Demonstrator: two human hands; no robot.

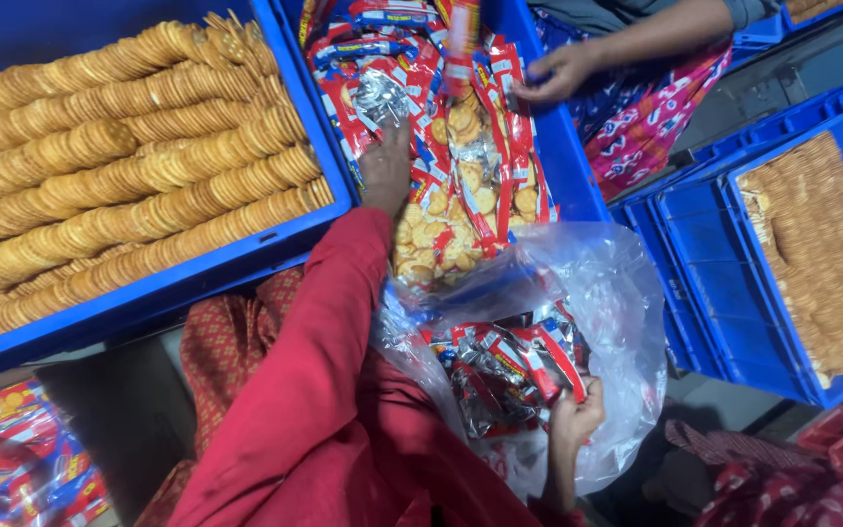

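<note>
My left hand (pixel 385 168), at the end of a red sleeve, reaches into a blue crate (pixel 566 146) full of red and blue biscuit packets (pixel 461 185). Its fingers lie among the packets next to a silvery one (pixel 381 98), and I cannot tell whether they grip anything. My right hand (pixel 575 415) holds the rim of a clear plastic bag (pixel 617 293) on my lap. Several of the same packets (pixel 509 366) lie inside the bag.
Another person's hand (pixel 558 70) rests on the packet crate's far right edge. A blue crate (pixel 148 293) on the left holds rows of round biscuits (pixel 119 176). More biscuits (pixel 817 244) fill a blue crate on the right. Loose packets (pixel 21 459) lie at bottom left.
</note>
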